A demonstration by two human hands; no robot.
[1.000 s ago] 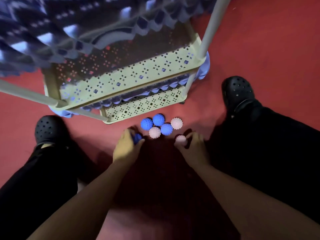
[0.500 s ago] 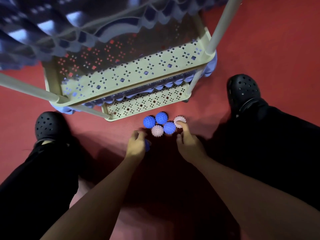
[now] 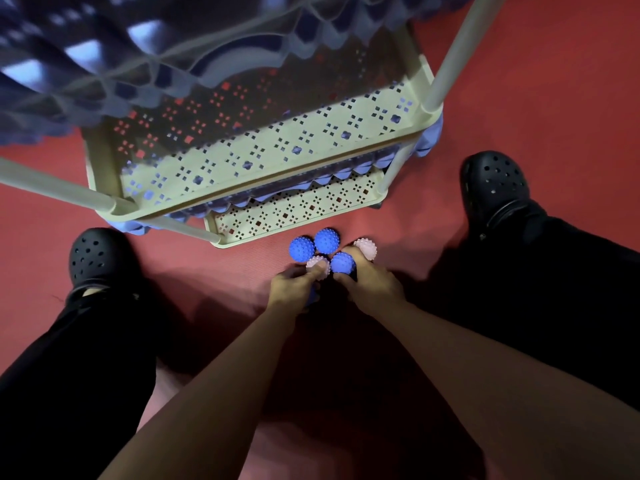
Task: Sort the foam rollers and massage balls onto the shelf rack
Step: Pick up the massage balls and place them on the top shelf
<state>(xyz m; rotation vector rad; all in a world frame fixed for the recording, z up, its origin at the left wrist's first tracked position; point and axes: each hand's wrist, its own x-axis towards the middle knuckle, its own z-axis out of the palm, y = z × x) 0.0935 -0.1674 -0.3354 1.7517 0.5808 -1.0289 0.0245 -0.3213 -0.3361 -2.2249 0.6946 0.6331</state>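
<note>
Balls (image 3: 325, 252), frame centre | left hand (image 3: 294, 289) pinching pink ball (image 3: 317, 264) | right hand (image 3: 372, 284) clamped on blue ball (image 3: 342, 262) | lift gently, neighbours roll.

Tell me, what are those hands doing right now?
Left hand pinching a pink ball. Right hand curled over a blue ball. Shelf rack just ahead, path open.

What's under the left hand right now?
A sliver of a spiky blue massage ball shows beneath the left hand, whose fingers also touch a spiky pink massage ball. The palm hides the rest.
</note>
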